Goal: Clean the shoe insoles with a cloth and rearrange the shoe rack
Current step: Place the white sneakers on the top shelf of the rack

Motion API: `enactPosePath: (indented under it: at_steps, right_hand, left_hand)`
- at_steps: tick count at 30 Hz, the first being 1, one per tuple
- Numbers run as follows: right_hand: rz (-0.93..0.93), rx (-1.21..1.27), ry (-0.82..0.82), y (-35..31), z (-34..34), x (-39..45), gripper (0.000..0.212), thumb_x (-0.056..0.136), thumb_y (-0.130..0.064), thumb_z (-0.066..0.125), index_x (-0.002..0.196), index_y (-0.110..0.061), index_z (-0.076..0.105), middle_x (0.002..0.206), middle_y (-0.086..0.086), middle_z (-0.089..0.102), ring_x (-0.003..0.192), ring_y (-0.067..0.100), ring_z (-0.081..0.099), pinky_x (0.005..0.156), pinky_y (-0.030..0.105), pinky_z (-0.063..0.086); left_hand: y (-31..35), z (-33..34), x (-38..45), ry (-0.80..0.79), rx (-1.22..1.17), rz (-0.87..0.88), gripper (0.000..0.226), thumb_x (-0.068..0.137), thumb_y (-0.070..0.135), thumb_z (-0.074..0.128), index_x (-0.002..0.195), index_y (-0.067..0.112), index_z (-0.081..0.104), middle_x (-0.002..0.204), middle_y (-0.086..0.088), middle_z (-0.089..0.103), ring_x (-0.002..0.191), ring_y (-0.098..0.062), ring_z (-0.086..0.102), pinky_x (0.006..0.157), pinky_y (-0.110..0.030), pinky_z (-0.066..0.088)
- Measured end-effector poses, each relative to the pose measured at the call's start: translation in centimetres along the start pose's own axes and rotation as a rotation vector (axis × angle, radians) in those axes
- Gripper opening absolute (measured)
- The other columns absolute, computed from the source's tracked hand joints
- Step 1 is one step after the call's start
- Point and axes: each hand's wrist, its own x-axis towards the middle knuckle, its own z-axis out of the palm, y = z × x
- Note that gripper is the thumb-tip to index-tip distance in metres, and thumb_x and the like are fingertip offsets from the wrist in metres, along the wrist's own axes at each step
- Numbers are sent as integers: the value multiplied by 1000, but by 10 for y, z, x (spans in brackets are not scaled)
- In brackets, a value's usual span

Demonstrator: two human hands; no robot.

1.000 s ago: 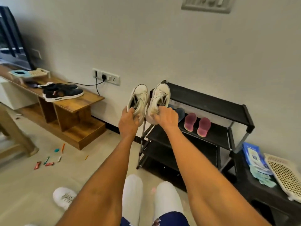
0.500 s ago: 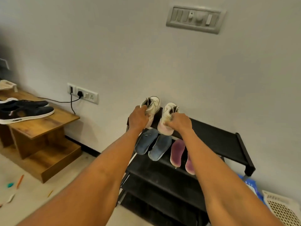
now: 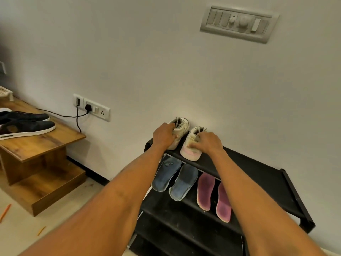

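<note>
Now setting the pair of worn white lace-up sneakers (image 3: 184,139) down at the left end of the black metal shoe rack's top shelf (image 3: 245,163), lifted in mid-air a second ago. Left hand (image 3: 164,135) and right hand (image 3: 208,143) still gripping one each. Rearranging progressing; blue foam insoles (image 3: 175,178) and purple insoles (image 3: 214,194) lying one shelf below.

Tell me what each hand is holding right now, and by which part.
The left hand grips the left white sneaker at its heel end. The right hand grips the right white sneaker at its heel collar. Both sneakers rest on the rack's top shelf.
</note>
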Motion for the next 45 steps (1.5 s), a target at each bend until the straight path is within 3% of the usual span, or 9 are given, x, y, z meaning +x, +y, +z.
enactPosePath:
  at_steps: [4,6,9,13,17,22,32,37,45]
  right_hand:
    - [31,-3,-9,-5,3,-1,38,80,-43,67,67,-17,43,100,11,64,95,27,59,65,29,34]
    - [45,-15,-24,-5,2,-2,35,80,-44,67,84,-13,52,106,11,64,98,28,58,67,29,35]
    - [52,-41,-59,-6,-2,-3,49,81,-46,67,111,-11,53,115,10,61,104,27,57,71,30,39]
    - [41,-97,-79,-8,-7,-10,61,79,-53,66,122,-14,47,119,8,58,108,26,56,74,31,39]
    - [-106,-233,118,-24,-17,-25,56,84,-54,58,121,-13,50,119,8,51,109,26,51,76,35,44]
    - [-271,-154,253,-80,-14,-52,36,93,-34,52,120,-10,54,124,12,49,113,29,49,82,37,44]
    - [-427,155,-87,-222,109,-142,28,94,-17,49,120,-10,56,122,13,48,110,30,51,84,39,45]
    - [-511,206,-295,-273,218,-189,21,93,-13,45,110,-7,57,116,15,50,104,34,54,79,38,44]
    - [-581,239,-705,-360,406,-278,31,93,-20,53,122,-10,56,123,12,50,114,27,51,89,35,45]
  left_hand:
    - [0,-3,-3,18,-30,-44,28,87,25,62,111,11,59,110,-13,60,100,-31,58,73,-33,41]
    - [3,-3,-5,9,-16,-45,25,89,21,58,111,11,59,110,-14,60,99,-31,58,73,-33,42]
    - [10,-4,-7,-9,11,-25,26,92,16,51,117,10,57,113,-15,57,101,-33,58,74,-34,42]
    - [12,-8,-15,5,-37,-33,35,95,13,43,129,14,50,116,-15,56,102,-32,57,76,-36,44]
    - [5,-19,-36,54,-131,-85,35,98,18,37,132,20,45,119,-14,54,106,-31,54,79,-38,46]
    - [-16,-45,-79,98,-116,-189,33,100,22,34,129,9,44,125,-14,49,113,-30,49,84,-41,44]
    - [-126,-88,-214,106,85,-527,30,99,25,39,122,8,47,123,-14,52,111,-30,51,87,-40,46]
    - [-210,-55,-299,80,91,-815,26,98,22,38,117,9,49,123,-15,53,112,-31,52,88,-40,43]
    - [-342,6,-465,18,138,-1175,31,100,26,35,122,7,45,120,-13,53,110,-31,52,83,-40,44]
